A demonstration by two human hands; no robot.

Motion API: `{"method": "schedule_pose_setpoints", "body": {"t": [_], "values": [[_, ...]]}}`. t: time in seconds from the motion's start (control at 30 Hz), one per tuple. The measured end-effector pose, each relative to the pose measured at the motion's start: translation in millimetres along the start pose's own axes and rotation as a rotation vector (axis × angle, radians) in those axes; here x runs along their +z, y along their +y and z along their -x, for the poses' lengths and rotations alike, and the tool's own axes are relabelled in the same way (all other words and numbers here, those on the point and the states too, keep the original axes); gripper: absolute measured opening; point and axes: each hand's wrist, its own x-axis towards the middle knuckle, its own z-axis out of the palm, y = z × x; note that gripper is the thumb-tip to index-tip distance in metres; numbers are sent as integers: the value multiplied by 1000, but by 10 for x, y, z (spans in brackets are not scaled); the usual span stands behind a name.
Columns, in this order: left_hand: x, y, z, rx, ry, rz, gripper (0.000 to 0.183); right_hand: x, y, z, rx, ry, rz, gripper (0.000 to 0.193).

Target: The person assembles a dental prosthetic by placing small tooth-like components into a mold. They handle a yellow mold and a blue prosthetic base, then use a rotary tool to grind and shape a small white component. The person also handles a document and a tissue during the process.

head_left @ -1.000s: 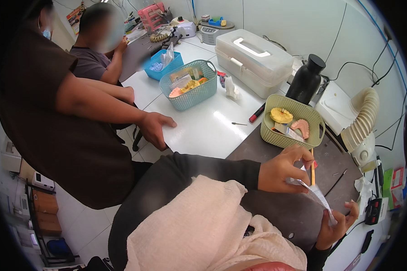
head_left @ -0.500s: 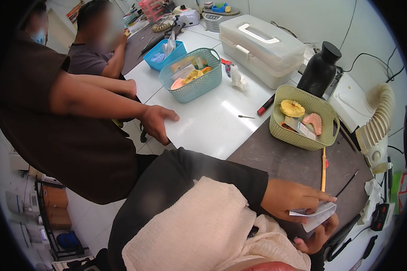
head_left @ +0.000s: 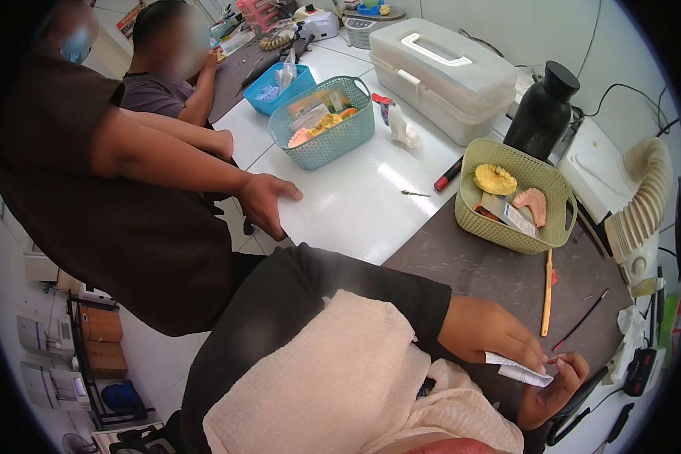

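A small folded slip of white printed paper (head_left: 523,371) is between my two hands at the bench's near edge. My left hand (head_left: 495,331) has its fingers closed over the paper's upper edge. My right hand (head_left: 554,390), fingers curled, pinches at the slip's right end. Just beyond my hands, a stick with a yellow wooden handle (head_left: 546,295) and a thin dark tool with a reddish tip (head_left: 583,318) lie on the brown mat (head_left: 484,265). A cream cloth (head_left: 318,371) covers my lap.
Beyond the mat stands a green basket (head_left: 499,234) holding dental casts. A teal basket (head_left: 333,147), a blue basket (head_left: 257,102), a clear toolbox (head_left: 439,83) and a black bottle (head_left: 541,113) stand farther back. A ribbed hose (head_left: 647,197) is at right. At left, a co-worker's hand (head_left: 268,204) rests on the table edge.
The paper was opened out and tilted up; now it is folded flatter and narrower. My left index finger, stretched out before, has drawn in. My right hand has moved slightly up and right.
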Motion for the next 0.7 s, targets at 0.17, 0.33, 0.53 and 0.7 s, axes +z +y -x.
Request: {"method": "schedule_pose_setpoints", "body": {"t": [0.17,0.33,0.53,0.7], "values": [[-8,74,-3,11,-45,-102,52,-34,-61,-53,-90,-160,59,38],[-10,-3,2,11,-23,-140,43,-96,-28,-19,-106,-164,53,32],[-77,-132,45,-4,32,-270,35,-119,-1,95,-75,1,51,27],[-101,-119,24,-249,277,-91,36,-116,90,178,-109,105,11,25]]}}
